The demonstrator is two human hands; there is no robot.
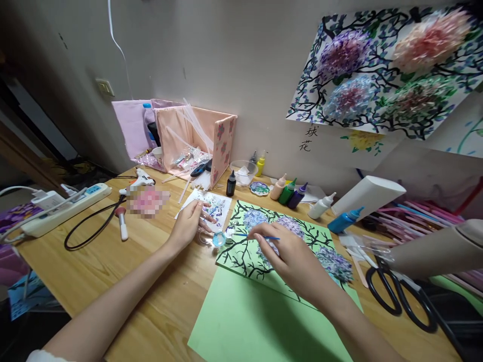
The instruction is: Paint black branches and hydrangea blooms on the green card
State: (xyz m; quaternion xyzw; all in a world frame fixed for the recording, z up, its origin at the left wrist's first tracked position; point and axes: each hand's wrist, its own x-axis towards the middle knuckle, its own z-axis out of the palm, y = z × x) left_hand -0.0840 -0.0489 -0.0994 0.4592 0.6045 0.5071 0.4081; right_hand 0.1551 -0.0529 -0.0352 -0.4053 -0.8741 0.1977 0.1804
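My right hand [289,254] pinches a thin paintbrush [240,235] with a blue handle above a green sheet painting [241,256]. The painting has black branches and blue and purple flower clusters. The brush tip points left, close to a small clear container with blue in it [218,240] and a small whitish item [229,233] that I cannot make out. My left hand [191,221] lies beside the container with fingers apart, over the edge of a paint-spotted white paper [219,205]. Whether its fingers touch the container is unclear.
Paint bottles stand along the back: black [231,184], green [288,192], white [322,206] and blue [345,219]. A pink fabric box [225,146] is against the wall. Scissors [400,296] lie at right; a glue gun [141,180] and power strip [68,211] at left.
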